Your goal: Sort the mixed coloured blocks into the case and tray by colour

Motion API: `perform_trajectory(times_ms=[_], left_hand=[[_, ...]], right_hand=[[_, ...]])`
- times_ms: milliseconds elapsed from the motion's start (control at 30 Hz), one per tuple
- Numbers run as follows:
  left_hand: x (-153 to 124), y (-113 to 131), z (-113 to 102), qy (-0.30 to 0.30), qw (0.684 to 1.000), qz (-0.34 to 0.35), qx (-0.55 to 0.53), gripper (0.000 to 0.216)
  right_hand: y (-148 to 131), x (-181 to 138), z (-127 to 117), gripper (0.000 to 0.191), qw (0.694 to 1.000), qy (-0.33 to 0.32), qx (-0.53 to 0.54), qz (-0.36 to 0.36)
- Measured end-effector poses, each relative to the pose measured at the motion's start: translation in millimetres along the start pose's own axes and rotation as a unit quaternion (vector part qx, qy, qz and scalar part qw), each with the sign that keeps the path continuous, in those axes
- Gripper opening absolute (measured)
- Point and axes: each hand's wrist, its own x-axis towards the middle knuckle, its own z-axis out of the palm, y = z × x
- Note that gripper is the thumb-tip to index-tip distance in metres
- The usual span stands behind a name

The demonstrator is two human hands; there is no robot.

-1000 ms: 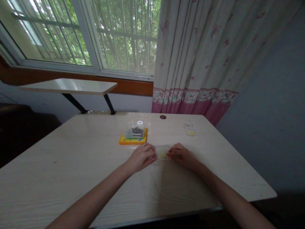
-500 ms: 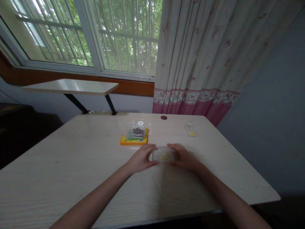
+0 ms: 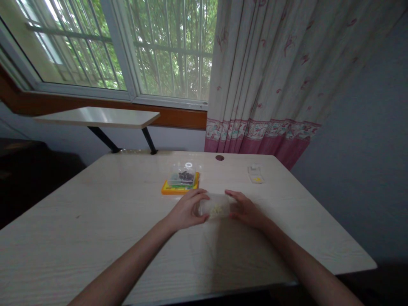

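Between my hands is a clear plastic box [image 3: 214, 200] with small pale-yellow pieces [image 3: 217, 209] inside it. My left hand [image 3: 188, 209] grips its left end, thumb at the near side and fingers at the far side. At the right end, my right hand [image 3: 245, 209] holds the box the same way. I cannot make out what the small pieces are, nor whether the box rests on the table or is slightly raised.
Beyond my left hand, a clear box [image 3: 181, 177] of dark pieces stands on an orange-edged flat case [image 3: 164, 190]. A small open clear case [image 3: 256, 177] with something yellow lies at the right. A raised shelf [image 3: 121, 117] stands at the table's [image 3: 105, 204] back left.
The box between my hands has shifted slightly left, and my left hand has moved a little left with it. The other things on the table stay put.
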Motion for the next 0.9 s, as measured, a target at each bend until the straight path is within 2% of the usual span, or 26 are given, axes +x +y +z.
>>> perform_trajectory(times_ms=[167, 267, 333, 500, 800, 900], left_hand=[[6, -16, -53, 0.131, 0.991, -0.039, 0.0, 0.034], [7, -38, -81, 0.197, 0.977, -0.078, -0.017, 0.032], [7, -53, -91, 0.216, 0.971, -0.095, -0.045, 0.032], [10, -73, -92, 0.223, 0.962, -0.118, -0.099, 0.035], [9, -81, -78, 0.181, 0.967, -0.136, -0.113, 0.036], [8, -84, -77, 0.177, 0.97, -0.13, -0.104, 0.035]], right_hand=[[5, 2, -2, 0.049, 0.997, 0.06, 0.037, 0.036], [8, 3, 1, 0.045, 0.997, 0.059, 0.044, 0.039], [9, 4, 3, 0.043, 0.996, 0.055, 0.054, 0.048], [10, 3, 6, 0.042, 0.993, 0.062, 0.07, 0.075], [7, 2, 5, 0.04, 0.993, 0.066, 0.067, 0.066], [14, 4, 0, 0.038, 0.991, 0.1, 0.063, 0.062]])
